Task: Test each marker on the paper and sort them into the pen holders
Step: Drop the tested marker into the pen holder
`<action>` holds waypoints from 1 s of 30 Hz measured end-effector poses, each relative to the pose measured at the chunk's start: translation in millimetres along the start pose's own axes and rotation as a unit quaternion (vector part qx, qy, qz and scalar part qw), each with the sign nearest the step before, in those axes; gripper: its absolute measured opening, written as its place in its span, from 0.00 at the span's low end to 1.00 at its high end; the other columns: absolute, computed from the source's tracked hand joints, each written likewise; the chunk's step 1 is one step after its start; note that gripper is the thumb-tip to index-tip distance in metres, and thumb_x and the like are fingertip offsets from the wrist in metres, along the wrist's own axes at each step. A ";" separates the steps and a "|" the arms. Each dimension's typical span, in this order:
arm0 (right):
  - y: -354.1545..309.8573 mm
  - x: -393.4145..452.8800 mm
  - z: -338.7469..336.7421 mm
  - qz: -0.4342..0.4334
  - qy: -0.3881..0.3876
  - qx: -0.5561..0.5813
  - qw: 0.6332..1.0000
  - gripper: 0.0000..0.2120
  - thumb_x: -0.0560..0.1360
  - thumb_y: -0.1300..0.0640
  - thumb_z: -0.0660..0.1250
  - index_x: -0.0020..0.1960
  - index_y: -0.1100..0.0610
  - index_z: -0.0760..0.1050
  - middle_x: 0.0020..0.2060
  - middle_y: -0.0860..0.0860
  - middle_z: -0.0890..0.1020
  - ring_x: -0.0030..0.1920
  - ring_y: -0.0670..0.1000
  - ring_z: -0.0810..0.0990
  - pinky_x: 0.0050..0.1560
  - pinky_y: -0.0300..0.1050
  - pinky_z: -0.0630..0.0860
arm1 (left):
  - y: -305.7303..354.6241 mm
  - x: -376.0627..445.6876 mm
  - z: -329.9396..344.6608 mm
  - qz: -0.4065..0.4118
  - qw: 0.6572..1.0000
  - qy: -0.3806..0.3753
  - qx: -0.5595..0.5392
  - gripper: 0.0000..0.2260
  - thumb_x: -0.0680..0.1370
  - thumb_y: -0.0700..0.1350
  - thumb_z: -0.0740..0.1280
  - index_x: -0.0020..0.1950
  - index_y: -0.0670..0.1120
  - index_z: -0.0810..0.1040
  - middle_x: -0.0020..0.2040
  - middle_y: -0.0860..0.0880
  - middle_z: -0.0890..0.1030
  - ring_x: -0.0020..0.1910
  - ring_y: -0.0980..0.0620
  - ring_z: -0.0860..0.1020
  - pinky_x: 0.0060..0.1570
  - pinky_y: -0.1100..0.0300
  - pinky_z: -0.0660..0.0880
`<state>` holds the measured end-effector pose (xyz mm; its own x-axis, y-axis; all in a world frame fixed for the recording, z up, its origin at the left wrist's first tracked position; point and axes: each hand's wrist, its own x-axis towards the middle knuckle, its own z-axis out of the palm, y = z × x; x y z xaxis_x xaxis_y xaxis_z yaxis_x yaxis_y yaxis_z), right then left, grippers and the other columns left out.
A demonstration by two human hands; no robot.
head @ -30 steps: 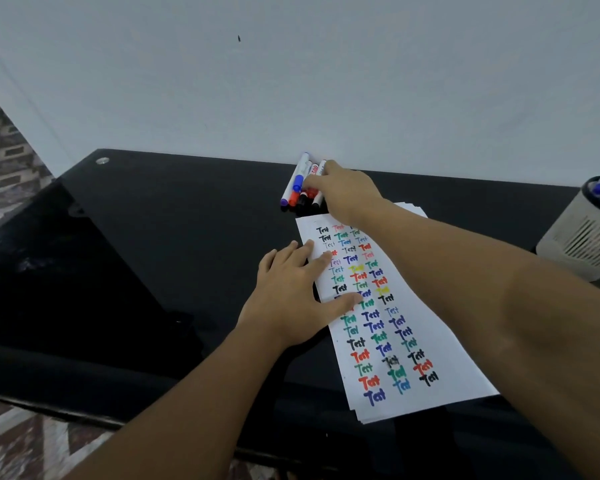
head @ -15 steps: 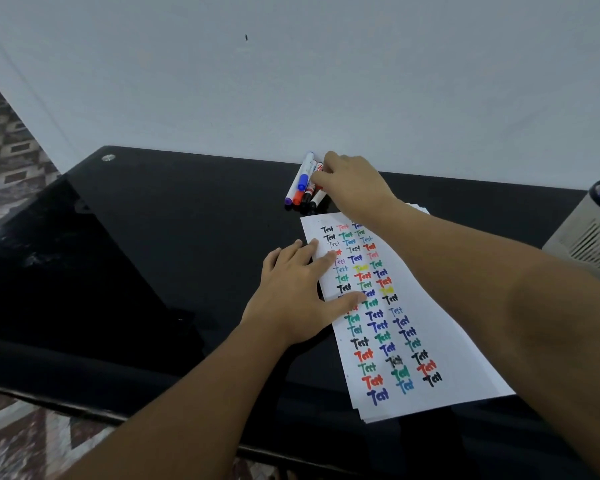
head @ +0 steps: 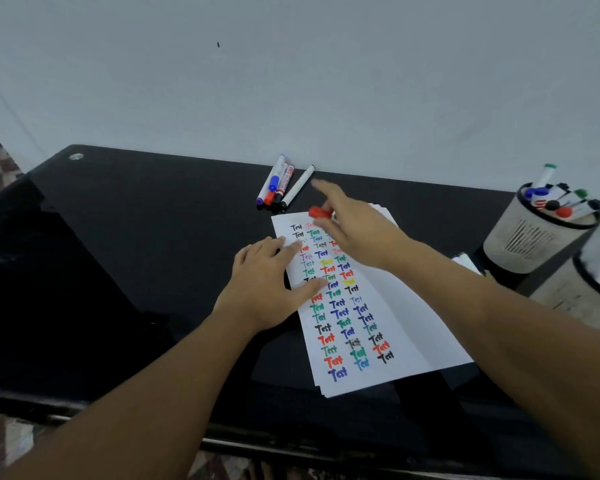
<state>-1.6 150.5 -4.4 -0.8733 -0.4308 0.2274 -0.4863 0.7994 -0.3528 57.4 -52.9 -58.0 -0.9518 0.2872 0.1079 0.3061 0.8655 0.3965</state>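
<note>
A white sheet of paper (head: 406,317) covered in coloured "Test" scribbles lies on the black table (head: 136,258). My left hand (head: 267,285) rests flat on the sheet's left edge, fingers straight. My right hand (head: 354,230) hovers over the top of the paper and holds a red-capped marker (head: 316,212), whose cap sticks out to the left; the hand is blurred. Several loose markers (head: 278,185) lie at the table's back edge by the wall, with a black-capped white marker (head: 298,187) slightly apart on their right.
Two pale round pen holders stand at the right: one (head: 530,244) filled with several markers, a nearer one (head: 579,292) partly cut off by the frame. A white wall rises right behind the table. The table's front edge runs along the bottom.
My right hand has come back from the marker pile toward the paper, now holding a red-capped marker. The black-capped marker lies apart from the pile. My left hand stayed put.
</note>
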 end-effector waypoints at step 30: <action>-3.3 -50.5 3.6 0.060 -0.099 -0.040 0.992 0.16 0.87 0.48 0.53 0.74 0.45 0.59 0.48 0.45 0.78 0.38 0.46 0.79 0.35 0.44 0.70 | -4.5 0.5 2.9 0.051 0.995 0.078 -0.020 0.14 0.84 0.53 0.61 0.67 0.51 0.77 0.63 0.55 0.77 0.64 0.55 0.70 0.66 0.55 0.68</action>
<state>43.9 168.1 -17.9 -0.9174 -0.3980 0.0021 -0.3812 0.8772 -0.2918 55.5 -55.4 -62.4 -0.9079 0.3031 0.2896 0.4041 0.8164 0.4125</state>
